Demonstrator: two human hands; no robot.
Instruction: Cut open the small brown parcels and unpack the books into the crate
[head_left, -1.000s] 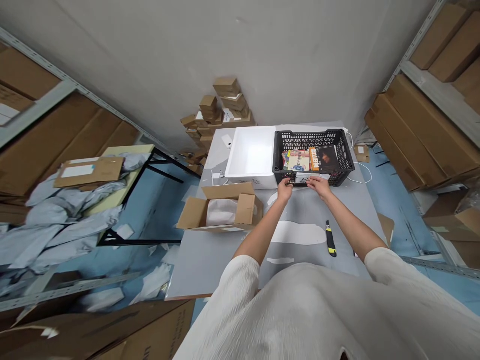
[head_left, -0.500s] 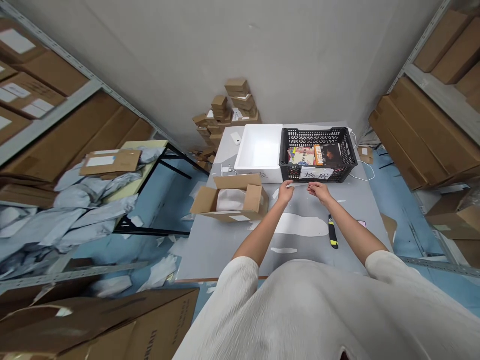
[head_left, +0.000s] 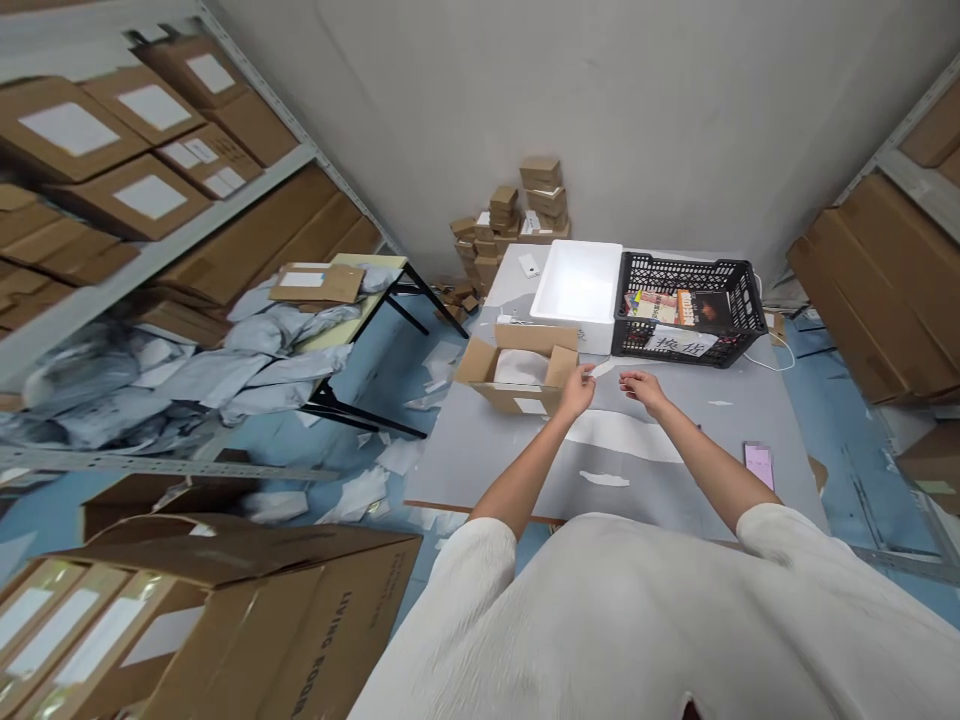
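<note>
My left hand (head_left: 578, 390) pinches a small white paper strip (head_left: 602, 369) above the grey table (head_left: 675, 440). My right hand (head_left: 641, 388) hovers just to its right, fingers curled, and I cannot see anything in it. Just beyond both hands stands a black plastic crate (head_left: 686, 310) with books inside and a white label (head_left: 680, 343) on its near wall. An open cardboard box (head_left: 517, 375) with white padding sits left of my left hand.
A white foam box (head_left: 577, 290) stands behind the cardboard box. A pink slip (head_left: 759, 463) lies on the table at right. Shelves of cartons line both sides, grey mailer bags cover a side table (head_left: 352, 300), and a large carton (head_left: 225, 610) stands near left.
Both hands drew back from the crate's label toward me, the left now holding a paper strip. The view swung left, so the crate and table shifted right.
</note>
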